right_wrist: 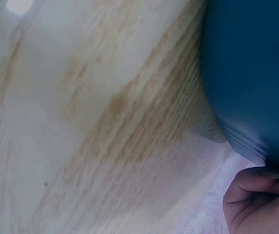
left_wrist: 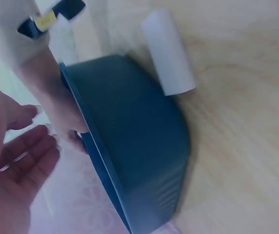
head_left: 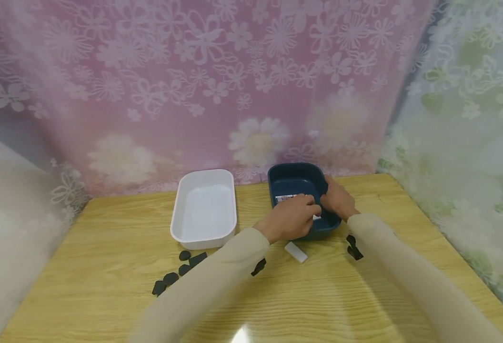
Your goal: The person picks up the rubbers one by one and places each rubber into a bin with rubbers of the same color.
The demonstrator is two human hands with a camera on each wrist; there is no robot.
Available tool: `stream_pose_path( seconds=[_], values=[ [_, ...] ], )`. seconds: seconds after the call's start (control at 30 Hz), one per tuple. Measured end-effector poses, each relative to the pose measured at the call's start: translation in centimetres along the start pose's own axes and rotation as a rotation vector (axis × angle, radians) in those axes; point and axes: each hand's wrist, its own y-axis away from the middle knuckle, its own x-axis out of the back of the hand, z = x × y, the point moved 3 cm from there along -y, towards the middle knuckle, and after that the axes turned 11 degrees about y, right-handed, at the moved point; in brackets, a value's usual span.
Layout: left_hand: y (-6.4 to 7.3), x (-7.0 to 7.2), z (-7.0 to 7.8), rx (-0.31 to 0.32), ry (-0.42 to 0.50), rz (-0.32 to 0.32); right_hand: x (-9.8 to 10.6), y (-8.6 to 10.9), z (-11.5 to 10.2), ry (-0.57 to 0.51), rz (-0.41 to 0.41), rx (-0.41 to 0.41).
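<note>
Looking from the left, we've got a scatter of small dark flat pieces (head_left: 185, 256) on the wood-look table (head_left: 75, 267), around 7 o'clock from the white tray (head_left: 204, 205), with a sleeve blocking part of our view of that lot. The tray sits at 9 o'clock from the blue bin (head_left: 295, 166). Next comes the left hand (head_left: 292, 216), over the bin's near part, fingers loosely bent, thumb apart, nothing we can see in its grip. Under it, inside the bin, is a printed white thing (head_left: 284, 197), mostly hidden, so we can't tell if it's loose or stuck on. Just outside the bin, toward 6 o'clock, lies a white block (head_left: 296, 252). Last up, the right hand (head_left: 337, 197) grips the bin's rim at about 3 o'clock, fingers curled.
</note>
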Motion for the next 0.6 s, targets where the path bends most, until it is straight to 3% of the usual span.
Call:
stream_pose_path(
  seconds=[0.1,0.2,0.4,0.6],
  values=[
    [1.9,0.3,1.0,-0.085,-0.009,0.059,0.0,0.0,0.1,0.012,0.012,0.003],
    [3.5,-0.2,1.9,-0.128,-0.028,0.032,0.1,0.0,0.0,0.027,0.011,-0.004],
    [5.2,-2.8,2.8,-0.092,-0.074,-0.153,0.4,0.1,0.1,0.018,-0.008,-0.012],
    [5.9,-4.6,1.9,-0.034,-0.113,-0.165,-0.1,-0.1,-0.2,0.022,-0.014,-0.012]
  ],
)
